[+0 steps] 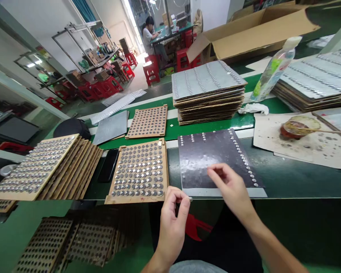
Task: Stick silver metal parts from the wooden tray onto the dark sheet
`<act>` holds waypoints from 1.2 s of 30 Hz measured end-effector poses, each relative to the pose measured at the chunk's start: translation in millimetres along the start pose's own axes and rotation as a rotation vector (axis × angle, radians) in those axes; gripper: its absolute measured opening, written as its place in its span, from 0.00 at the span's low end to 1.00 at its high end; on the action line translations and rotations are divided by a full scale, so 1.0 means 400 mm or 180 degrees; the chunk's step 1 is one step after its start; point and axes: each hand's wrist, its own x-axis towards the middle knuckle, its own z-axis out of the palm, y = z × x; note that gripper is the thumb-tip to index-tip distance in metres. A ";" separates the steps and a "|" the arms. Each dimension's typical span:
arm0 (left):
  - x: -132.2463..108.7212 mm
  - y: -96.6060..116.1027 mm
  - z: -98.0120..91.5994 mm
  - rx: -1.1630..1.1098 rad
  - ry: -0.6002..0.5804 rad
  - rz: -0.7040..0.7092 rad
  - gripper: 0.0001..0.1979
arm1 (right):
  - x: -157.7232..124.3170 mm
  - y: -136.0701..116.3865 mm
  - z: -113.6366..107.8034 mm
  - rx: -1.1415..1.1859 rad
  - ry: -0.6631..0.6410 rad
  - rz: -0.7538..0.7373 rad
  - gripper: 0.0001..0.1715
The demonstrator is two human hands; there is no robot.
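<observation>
Silver disc (190, 198) sits pinched between thumb and forefinger of our left hand (172, 222). Our right hand (233, 189) hovers, fingers loosely spread, over the dark sheet (213, 157) just beyond that pinch. We judge placing is in hand, and the next move needs careful alignment.

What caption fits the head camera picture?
Left hand pinches a small metal disc; right hand hovers over the dark sheet.

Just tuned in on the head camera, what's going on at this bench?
A person works at a green workbench. Their left hand pinches a small silvery round piece at the bench's front edge. Their right hand is open over a dark flat sheet that carries rows of such pieces along its top and right edges. A perforated wooden tray full of pieces lies left of the sheet.
</observation>
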 end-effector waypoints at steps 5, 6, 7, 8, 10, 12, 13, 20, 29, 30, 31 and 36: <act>0.024 -0.052 -0.115 0.0766 0.0541 0.0036 0.17 | 0.225 0.113 -0.016 -0.1029 0.0306 0.0053 0.10; 0.030 -0.068 -0.150 0.0995 0.0731 0.0016 0.17 | 0.262 0.130 -0.011 -0.1174 0.0283 0.0046 0.10; 0.037 -0.084 -0.187 0.1249 0.0904 -0.0019 0.17 | 0.295 0.144 -0.003 -0.1294 0.0237 0.0030 0.09; 0.043 -0.100 -0.226 0.1518 0.1061 -0.0072 0.17 | 0.322 0.156 0.007 -0.1395 0.0181 0.0002 0.09; 0.052 -0.128 -0.305 0.1803 0.1332 -0.0211 0.18 | 0.360 0.172 0.027 -0.1553 0.0081 -0.0064 0.10; 0.055 -0.147 -0.376 0.2072 0.1588 -0.0394 0.17 | 0.382 0.180 0.045 -0.1671 0.0018 -0.0139 0.11; 0.054 -0.154 -0.406 0.2217 0.1696 -0.0497 0.15 | 0.389 0.182 0.051 -0.1723 -0.0007 -0.0178 0.11; 0.042 -0.169 -0.474 0.2976 0.1850 -0.1021 0.10 | 0.402 0.184 0.057 -0.2034 -0.0118 -0.0419 0.14; 0.082 -0.169 -0.395 0.3373 0.1534 -0.0976 0.10 | 0.394 0.181 0.061 -0.2136 -0.0035 -0.0634 0.14; 0.086 -0.169 -0.389 0.3398 0.1519 -0.0969 0.10 | 0.391 0.179 0.060 -0.2122 -0.0022 -0.0641 0.14; 0.090 -0.169 -0.385 0.3421 0.1513 -0.0963 0.10 | 0.389 0.177 0.059 -0.2101 -0.0012 -0.0644 0.14; 0.094 -0.157 -0.367 0.3518 0.1666 -0.0917 0.09 | 0.371 0.160 0.041 -0.1879 0.0029 -0.0626 0.12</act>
